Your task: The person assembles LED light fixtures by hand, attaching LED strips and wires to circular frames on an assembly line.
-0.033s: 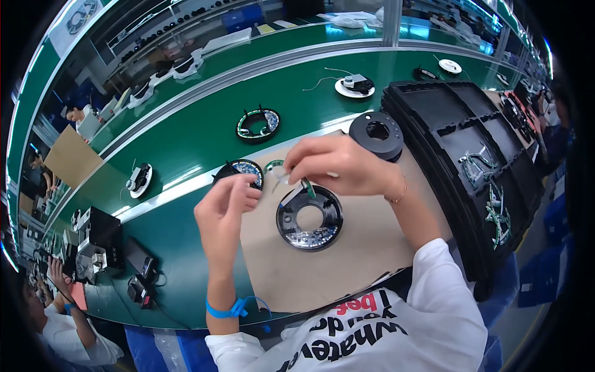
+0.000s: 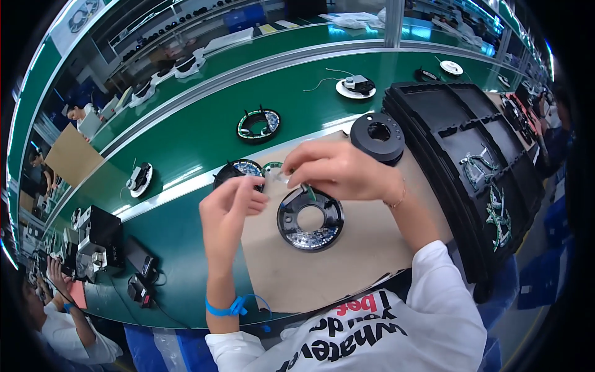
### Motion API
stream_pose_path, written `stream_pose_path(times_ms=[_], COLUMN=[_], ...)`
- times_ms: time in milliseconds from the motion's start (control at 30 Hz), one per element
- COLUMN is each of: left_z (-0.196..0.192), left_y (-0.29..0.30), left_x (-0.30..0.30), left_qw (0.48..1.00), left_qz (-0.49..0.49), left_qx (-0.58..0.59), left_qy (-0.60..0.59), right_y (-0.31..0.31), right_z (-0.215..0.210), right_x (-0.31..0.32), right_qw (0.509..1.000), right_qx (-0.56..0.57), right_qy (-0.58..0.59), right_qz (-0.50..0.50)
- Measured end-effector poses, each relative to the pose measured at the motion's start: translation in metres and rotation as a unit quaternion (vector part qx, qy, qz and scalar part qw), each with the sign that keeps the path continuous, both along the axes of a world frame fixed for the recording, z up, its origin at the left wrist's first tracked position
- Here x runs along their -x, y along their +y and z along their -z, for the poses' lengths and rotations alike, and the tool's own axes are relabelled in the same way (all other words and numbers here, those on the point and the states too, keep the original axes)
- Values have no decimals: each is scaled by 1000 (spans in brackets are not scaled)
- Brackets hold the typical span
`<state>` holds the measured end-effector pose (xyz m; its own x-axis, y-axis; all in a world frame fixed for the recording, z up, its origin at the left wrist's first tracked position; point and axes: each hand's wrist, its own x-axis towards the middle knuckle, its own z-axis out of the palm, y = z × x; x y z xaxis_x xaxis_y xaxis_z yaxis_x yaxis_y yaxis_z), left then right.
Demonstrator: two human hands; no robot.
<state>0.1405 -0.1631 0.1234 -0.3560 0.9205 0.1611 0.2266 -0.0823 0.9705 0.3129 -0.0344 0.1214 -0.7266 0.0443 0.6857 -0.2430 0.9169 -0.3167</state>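
My right hand [image 2: 344, 170] is closed on a small green circuit board [image 2: 308, 191], held above a round black housing. That ring-shaped housing [image 2: 310, 239] lies on brown cardboard, with a round central hole and small electronic parts along its near side. To the left, my left hand [image 2: 230, 208] is raised with curled fingers, its thumb and forefinger pressed together. Whatever they pinch is too small to make out. Just behind it lies a second black ring [image 2: 248, 166] with circuit parts, partly covered by the hand. Beyond the fingertips, a curved green board [image 2: 273, 167] is partly hidden.
The cardboard sheet [image 2: 279, 279] covers the near bench. A black round cover [image 2: 378, 133] stands next to a black divided tray [image 2: 458, 133] containing green boards. Another ring [image 2: 258, 125] and a white disc assembly [image 2: 355, 88] sit on the green bench. At left are a black box [image 2: 99, 235] and a co-worker.
My left hand has shifted slightly right, closer to my right hand. The right hand has moved very little and still grips the green board.
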Motion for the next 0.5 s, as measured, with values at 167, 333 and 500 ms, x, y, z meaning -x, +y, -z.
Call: stream_pose_path(times_ms=[167,333,500], left_z=[29,57,53], left_y=[8,22,24], left_x=[39,62,64], left_qw=[989,979,986], left_qz=[52,149,111], left_qx=[131,127,121], left_qy=[-49,-53,-14], right_y=[-31,-34,0], right_z=[30,48,47], right_x=[37,51,46], right_qw=[992,984,998], right_qx=[-86,-131,7], right_qy=[-83,-117,-42], right_qz=[28,31,54])
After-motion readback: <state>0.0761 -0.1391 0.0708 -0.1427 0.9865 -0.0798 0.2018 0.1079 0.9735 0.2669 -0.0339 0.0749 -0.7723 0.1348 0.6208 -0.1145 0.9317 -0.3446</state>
